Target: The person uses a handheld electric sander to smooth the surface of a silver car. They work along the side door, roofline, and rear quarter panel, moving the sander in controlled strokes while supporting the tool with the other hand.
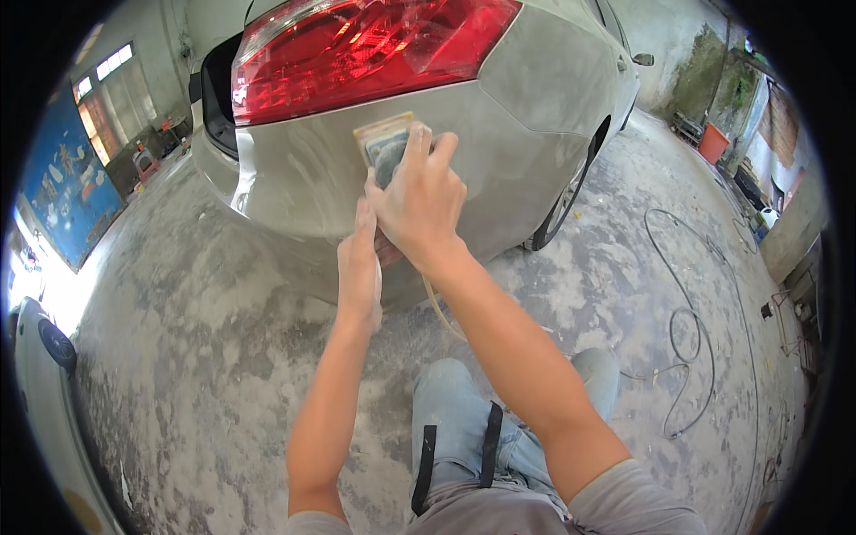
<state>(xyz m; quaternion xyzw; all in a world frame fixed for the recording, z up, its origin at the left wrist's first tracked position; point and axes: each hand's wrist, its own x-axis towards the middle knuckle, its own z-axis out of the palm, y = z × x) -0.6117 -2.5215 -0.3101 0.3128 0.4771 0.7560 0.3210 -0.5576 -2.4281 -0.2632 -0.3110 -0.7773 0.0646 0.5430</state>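
Observation:
My right hand (pixel 419 201) is wrapped around a sander (pixel 389 150) with a grey body and a yellowish pad edge. The pad sits against the dusty, silver-beige rear corner of a car (pixel 303 174), just below its red tail light (pixel 370 53). Close beside the right hand, lower and to its left, my left hand (pixel 358 267) is raised with its visible fingers stretched out. Its palm side is partly hidden, and I cannot tell whether it touches the sander. A thin tan hose (pixel 439 308) hangs down behind my right wrist.
A grey hose (pixel 675 310) lies looped on the stained concrete floor (pixel 223 357) to the right. Another car (pixel 45 383) stands at the left edge. A blue panel (pixel 67 183) leans at the far left, and an orange bucket (pixel 713 143) stands by the right wall.

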